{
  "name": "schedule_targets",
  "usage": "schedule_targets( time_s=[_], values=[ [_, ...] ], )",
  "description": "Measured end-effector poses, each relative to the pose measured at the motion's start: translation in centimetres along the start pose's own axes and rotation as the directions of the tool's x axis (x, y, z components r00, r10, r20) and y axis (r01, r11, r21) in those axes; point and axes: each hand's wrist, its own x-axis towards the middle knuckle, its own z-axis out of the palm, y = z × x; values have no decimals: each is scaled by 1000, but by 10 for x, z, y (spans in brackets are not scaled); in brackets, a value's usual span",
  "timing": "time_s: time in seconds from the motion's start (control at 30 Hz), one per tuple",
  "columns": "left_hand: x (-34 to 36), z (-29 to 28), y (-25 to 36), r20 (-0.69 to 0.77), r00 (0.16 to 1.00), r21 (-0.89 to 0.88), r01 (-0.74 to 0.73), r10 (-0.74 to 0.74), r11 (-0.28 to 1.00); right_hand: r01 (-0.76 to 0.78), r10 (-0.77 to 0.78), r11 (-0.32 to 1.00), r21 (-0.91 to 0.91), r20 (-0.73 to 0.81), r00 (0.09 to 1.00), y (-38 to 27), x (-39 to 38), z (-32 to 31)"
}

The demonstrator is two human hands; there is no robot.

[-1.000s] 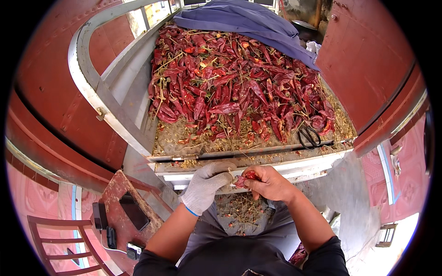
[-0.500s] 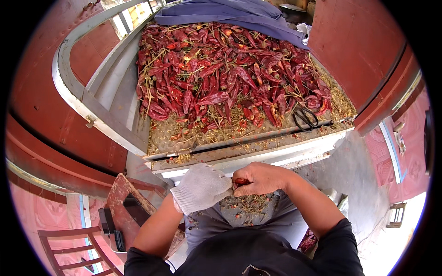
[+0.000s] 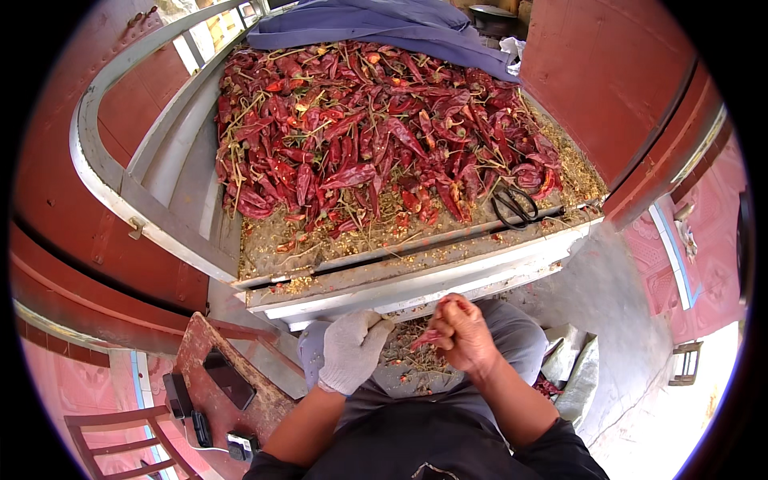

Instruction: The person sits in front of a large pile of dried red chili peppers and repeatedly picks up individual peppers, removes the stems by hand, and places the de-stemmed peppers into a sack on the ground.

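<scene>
My right hand point(image 3: 452, 328) grips a dried red chilli point(image 3: 424, 340) over my lap, its bare fingers closed round it. Just to its left my left hand point(image 3: 360, 344), in a pale knit glove, has curled fingers; what they hold, if anything, I cannot make out. The two hands are apart. Beneath them, between my legs, lies a litter of stems and bits point(image 3: 416, 372). Ahead, a large heap of dried red chillies point(image 3: 352, 136) covers a cart bed point(image 3: 264, 256), with a pair of black-handled scissors point(image 3: 512, 208) at its front right.
A blue cloth point(image 3: 376, 28) covers the heap's back. Red metal doors point(image 3: 600, 80) flank the cart's white rail point(image 3: 96, 160). At lower left, a worn board point(image 3: 200, 344) bears dark devices; a slatted wooden chair point(image 3: 116, 432) stands beside it. Pale sacks point(image 3: 576, 376) lie right of my legs.
My right hand has turned upright and moved away from my left hand, exposing the chilli it grips. The hands were together half a second ago. The view has shifted slightly.
</scene>
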Motion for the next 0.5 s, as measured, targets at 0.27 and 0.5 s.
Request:
schedule_targets(
  time_s=[0.27,0.5],
  values=[
    [34,-50,-12,2,989,233,-143,147,962,-81,-561,625,-777,-519,645,-92,-134,-194],
    [124,-92,-52,-370,912,704,152,175,693,-770,-524,130,-625,-703,481,-20,-262,-311]
  ],
)
